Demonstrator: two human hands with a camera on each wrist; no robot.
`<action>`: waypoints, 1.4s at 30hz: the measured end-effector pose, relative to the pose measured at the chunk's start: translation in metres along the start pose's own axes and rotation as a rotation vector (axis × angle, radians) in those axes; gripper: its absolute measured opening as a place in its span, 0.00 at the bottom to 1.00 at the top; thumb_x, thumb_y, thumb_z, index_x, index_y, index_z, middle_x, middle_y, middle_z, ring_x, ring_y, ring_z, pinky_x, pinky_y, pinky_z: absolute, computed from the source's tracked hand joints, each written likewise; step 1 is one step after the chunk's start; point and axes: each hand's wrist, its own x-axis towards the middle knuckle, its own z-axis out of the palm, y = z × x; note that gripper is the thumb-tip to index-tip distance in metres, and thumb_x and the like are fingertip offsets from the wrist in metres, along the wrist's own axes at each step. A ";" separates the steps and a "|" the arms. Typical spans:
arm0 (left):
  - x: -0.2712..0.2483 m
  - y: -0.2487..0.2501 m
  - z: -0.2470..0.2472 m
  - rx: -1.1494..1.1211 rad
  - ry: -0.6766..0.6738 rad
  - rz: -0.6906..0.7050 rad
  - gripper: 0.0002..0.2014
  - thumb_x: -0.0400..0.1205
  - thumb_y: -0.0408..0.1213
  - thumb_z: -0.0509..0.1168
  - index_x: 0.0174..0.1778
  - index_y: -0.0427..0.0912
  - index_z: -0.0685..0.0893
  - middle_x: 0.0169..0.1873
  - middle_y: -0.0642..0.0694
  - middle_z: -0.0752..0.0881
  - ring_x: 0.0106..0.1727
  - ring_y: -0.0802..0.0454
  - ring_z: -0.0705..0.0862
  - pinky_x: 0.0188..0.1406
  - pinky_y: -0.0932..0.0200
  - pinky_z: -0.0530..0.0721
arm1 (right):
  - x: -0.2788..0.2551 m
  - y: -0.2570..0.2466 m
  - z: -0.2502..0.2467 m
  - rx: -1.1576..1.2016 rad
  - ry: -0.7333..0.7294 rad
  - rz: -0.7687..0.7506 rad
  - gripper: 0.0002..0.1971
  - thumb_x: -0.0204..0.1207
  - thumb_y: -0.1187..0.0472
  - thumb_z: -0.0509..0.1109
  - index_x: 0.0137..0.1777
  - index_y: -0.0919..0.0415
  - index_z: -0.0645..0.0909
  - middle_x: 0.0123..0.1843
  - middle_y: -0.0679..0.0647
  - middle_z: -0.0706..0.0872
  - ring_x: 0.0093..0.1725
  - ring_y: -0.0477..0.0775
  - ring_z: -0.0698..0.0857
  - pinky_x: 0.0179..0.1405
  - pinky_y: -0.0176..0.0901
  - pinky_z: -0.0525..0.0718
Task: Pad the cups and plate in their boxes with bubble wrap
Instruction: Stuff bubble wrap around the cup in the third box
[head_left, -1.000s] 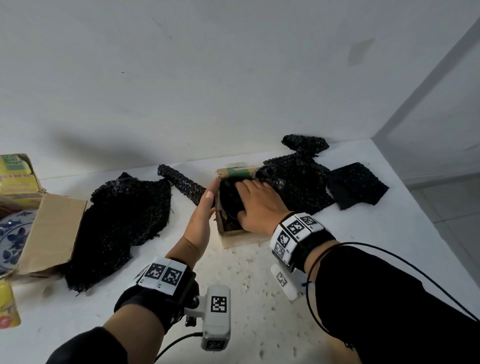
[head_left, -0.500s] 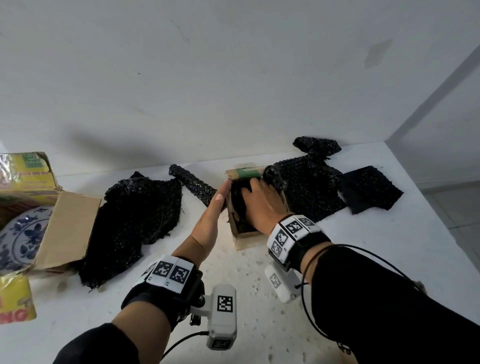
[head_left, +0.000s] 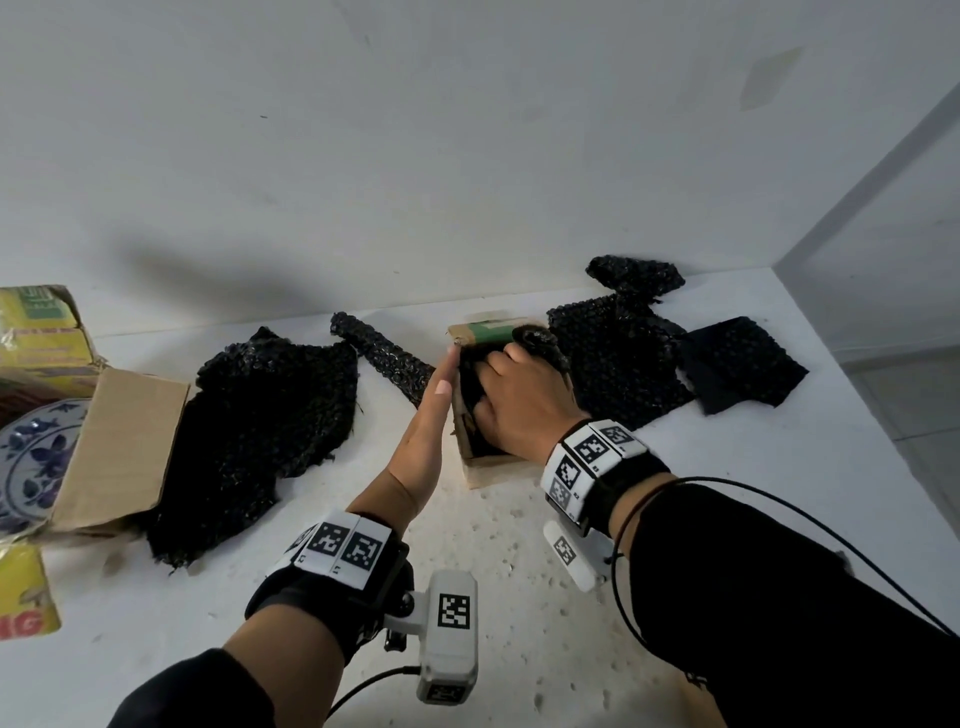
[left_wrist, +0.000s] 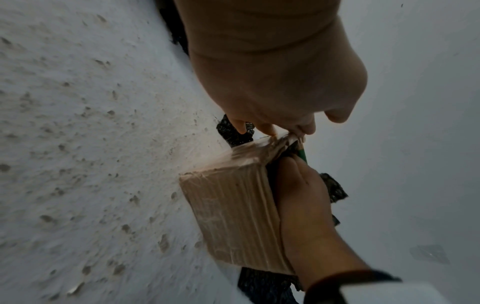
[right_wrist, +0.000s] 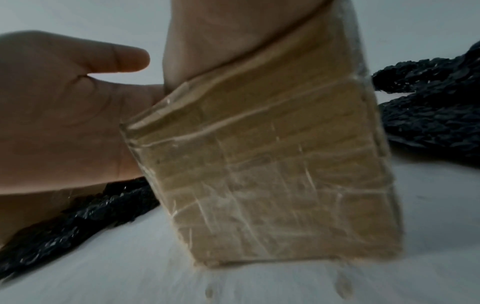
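A small cardboard box (head_left: 493, 470) (left_wrist: 233, 216) (right_wrist: 272, 174) with a green flap stands mid-table. Black bubble wrap (head_left: 470, 374) fills its open top. My right hand (head_left: 519, 400) (left_wrist: 303, 205) reaches in from above, its fingers curled on the wrap inside. My left hand (head_left: 439, 395) (right_wrist: 64, 113) lies flat with straight fingers against the box's left side. Whatever is in this box is hidden under the wrap and my hand. A blue and white plate (head_left: 31, 457) lies in a larger cardboard box (head_left: 119, 447) at the far left.
Loose black bubble wrap lies around: a big sheet (head_left: 270, 415) to the left, a roll (head_left: 384, 353) behind my left hand, more sheets (head_left: 618, 364) and a dark piece (head_left: 737, 364) to the right. A yellow box (head_left: 36, 332) stands far left. A wall runs behind; the table edge (head_left: 893, 467) is on the right.
My right hand has worked deeper into the small box with the wrap. My left hand stays flat on the box's left side. The head view has shifted slightly.
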 end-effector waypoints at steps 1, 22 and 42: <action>0.001 0.000 0.001 0.004 0.006 -0.003 0.25 0.87 0.52 0.43 0.81 0.54 0.57 0.79 0.62 0.61 0.78 0.73 0.58 0.69 0.82 0.60 | 0.004 -0.002 -0.001 -0.023 -0.029 0.020 0.22 0.75 0.49 0.51 0.58 0.61 0.79 0.56 0.56 0.83 0.61 0.58 0.76 0.54 0.50 0.76; 0.005 -0.005 0.002 -0.061 0.029 -0.054 0.22 0.82 0.56 0.41 0.73 0.71 0.64 0.75 0.71 0.66 0.77 0.69 0.63 0.81 0.46 0.57 | 0.005 0.008 -0.003 -0.097 -0.109 -0.133 0.22 0.80 0.52 0.52 0.71 0.58 0.73 0.70 0.51 0.77 0.68 0.55 0.72 0.67 0.54 0.66; 0.001 0.003 0.002 0.016 0.053 -0.064 0.25 0.81 0.57 0.41 0.76 0.68 0.63 0.76 0.64 0.67 0.78 0.60 0.65 0.80 0.39 0.58 | -0.012 0.002 0.001 -0.106 -0.027 0.113 0.29 0.82 0.44 0.50 0.67 0.70 0.72 0.62 0.65 0.78 0.62 0.62 0.74 0.64 0.52 0.70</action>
